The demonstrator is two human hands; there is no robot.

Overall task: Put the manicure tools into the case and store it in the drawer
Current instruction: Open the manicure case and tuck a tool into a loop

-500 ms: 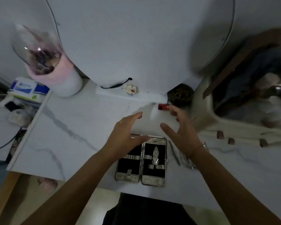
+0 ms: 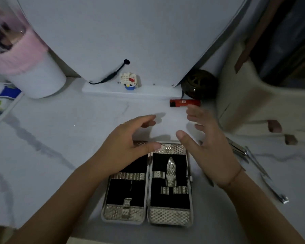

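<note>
Head view: left hand (image 2: 128, 145) and right hand (image 2: 213, 155) hover spread and empty over the open silver black-lined case (image 2: 169, 215), so loading looks not yet begun. Next: pinch one of the thin steel tools (image 2: 239, 149), perhaps clippers, lying to the right.

A single wide-angle camera, worn on the person's head, faced forward and steeply down at the marble tabletop (image 2: 63, 131), near enough that both forearms rose from the bottom edge. The open case (image 2: 169, 216) sat just below centre, toward 6 o'clock, with the left hand (image 2: 128, 145) and the right hand (image 2: 213, 152) over its far end. The lens bowed the white panel (image 2: 130, 32) at 12 o'clock. Loose metal tools (image 2: 239, 149) lay toward 3 o'clock, and a red lighter (image 2: 184, 103) toward 1 o'clock. The 2 o'clock corner was dark and blurred, possibly shelving.
</note>
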